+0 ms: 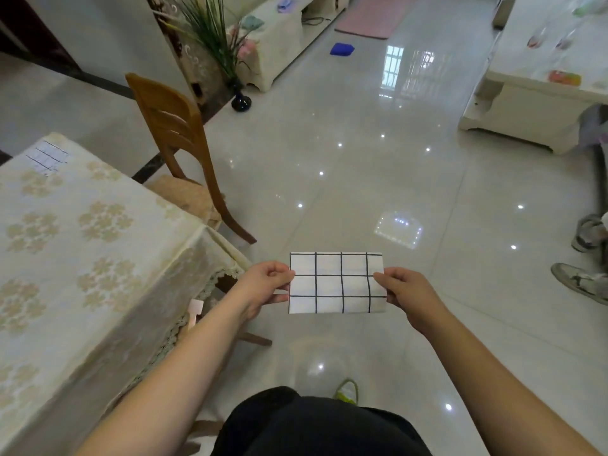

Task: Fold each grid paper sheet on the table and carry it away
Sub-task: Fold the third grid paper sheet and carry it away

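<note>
We hold the folded grid paper sheet (336,283) out over the floor, well clear of the table (82,258) at 9 o'clock. Left hand (263,286) pinches its left edge, right hand (406,292) its right edge, fingers curled, thumbs on top. Paper looks light and floppy and creases easily; edge pinches suit it, gentle tension. Another grid sheet (47,156) lies on the table's far corner at 10 o'clock, faint, fold state unclear. Fingers under the paper hidden. Drop-off spot not visible.
</note>
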Action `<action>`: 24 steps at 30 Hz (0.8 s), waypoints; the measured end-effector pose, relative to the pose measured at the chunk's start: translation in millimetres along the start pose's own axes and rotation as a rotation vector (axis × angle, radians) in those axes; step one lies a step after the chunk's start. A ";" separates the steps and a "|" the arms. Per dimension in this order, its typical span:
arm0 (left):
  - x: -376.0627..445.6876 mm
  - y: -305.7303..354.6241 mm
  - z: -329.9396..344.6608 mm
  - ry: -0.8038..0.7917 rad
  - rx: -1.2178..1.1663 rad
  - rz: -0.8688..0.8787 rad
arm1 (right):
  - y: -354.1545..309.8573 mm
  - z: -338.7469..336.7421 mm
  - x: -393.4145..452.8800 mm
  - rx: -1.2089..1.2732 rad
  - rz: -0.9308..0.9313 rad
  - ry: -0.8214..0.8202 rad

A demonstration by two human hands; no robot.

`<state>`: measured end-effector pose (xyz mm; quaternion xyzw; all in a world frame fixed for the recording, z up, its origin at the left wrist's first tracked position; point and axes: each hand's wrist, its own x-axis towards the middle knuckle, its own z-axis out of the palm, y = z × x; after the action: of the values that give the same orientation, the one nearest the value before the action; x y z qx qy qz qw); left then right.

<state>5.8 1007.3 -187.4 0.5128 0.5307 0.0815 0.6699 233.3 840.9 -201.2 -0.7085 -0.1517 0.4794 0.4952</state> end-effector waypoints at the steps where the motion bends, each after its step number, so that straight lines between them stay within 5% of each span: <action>1: 6.0 5.0 3.1 0.009 -0.004 -0.005 | -4.8 -2.5 6.3 0.015 0.001 -0.009; 24: 193.1 120.9 -72.0 0.084 -0.145 0.038 | -148.5 61.8 225.3 -0.138 -0.048 -0.085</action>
<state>82.9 1232.5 -208.7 0.4692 0.5413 0.1540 0.6805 332.0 1099.5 -197.7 -0.7160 -0.2222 0.4853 0.4498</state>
